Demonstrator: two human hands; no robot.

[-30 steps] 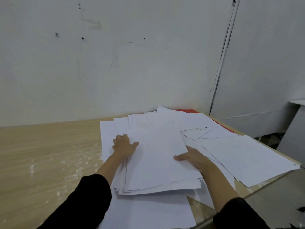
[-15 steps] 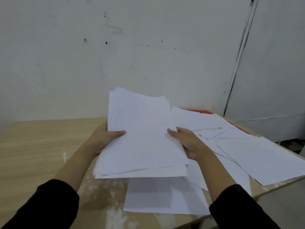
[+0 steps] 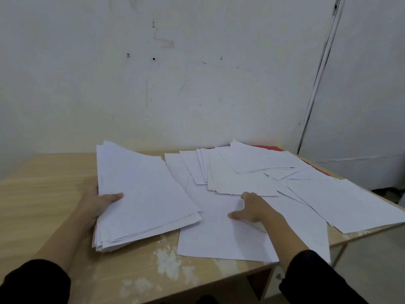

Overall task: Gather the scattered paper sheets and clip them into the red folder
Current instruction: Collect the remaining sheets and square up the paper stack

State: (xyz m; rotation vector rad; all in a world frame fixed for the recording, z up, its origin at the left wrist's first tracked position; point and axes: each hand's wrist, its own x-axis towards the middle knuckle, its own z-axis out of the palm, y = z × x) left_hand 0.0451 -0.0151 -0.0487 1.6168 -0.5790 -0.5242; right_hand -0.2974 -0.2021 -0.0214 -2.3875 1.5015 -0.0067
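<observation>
My left hand (image 3: 98,205) grips a thick stack of white sheets (image 3: 144,194) by its left edge, thumb on top, at the left of the spread. My right hand (image 3: 254,208) lies flat with spread fingers on a loose sheet (image 3: 219,233) near the table's front edge. Several more scattered sheets (image 3: 241,174) fan out behind and to the right of it. The red folder (image 3: 269,148) is almost wholly buried under them; only a red strip shows at the back right.
The wooden table (image 3: 43,194) has white scuffed patches (image 3: 168,262) near its front edge. A white wall stands right behind it. Some sheets (image 3: 361,207) overhang the table's right edge. A pale door panel (image 3: 361,106) is at the right.
The stack, held up in both hands half a second ago, is down at the left in my left hand alone. My right hand has let go and moved right onto a loose sheet.
</observation>
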